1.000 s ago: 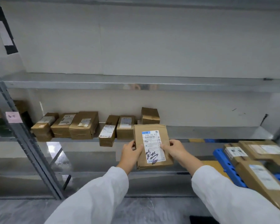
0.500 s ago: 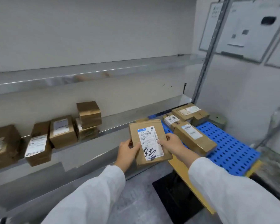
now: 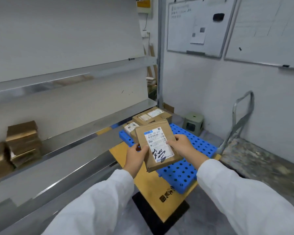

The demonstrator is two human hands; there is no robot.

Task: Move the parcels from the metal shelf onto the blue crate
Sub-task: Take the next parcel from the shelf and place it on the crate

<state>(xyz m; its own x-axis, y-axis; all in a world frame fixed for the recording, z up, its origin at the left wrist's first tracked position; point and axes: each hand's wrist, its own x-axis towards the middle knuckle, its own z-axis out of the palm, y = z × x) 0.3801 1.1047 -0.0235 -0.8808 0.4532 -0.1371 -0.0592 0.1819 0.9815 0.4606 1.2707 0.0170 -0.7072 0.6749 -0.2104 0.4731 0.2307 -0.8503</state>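
Observation:
I hold a flat brown parcel (image 3: 157,145) with a white label and black handwriting, above the blue crate (image 3: 185,168). My left hand (image 3: 136,156) grips its left edge and my right hand (image 3: 182,146) grips its right edge. Behind the held parcel, two brown parcels (image 3: 151,117) lie on the far part of the blue crate. A third parcel (image 3: 130,128) lies partly hidden behind the held one. On the metal shelf (image 3: 71,146) at the left, several brown parcels (image 3: 22,141) stand stacked against the back wall.
The blue crate lies on a yellow cardboard box (image 3: 153,192). A small green stool (image 3: 193,122) stands in the corner. A metal hand trolley (image 3: 255,155) sits at the right. Two whiteboards (image 3: 199,26) hang on the wall. A shelf upright (image 3: 159,51) rises by the corner.
My view has swung right, from the shelf to the blue crate. Both hands have carried the labelled parcel rightwards, from in front of the shelf to above the crate.

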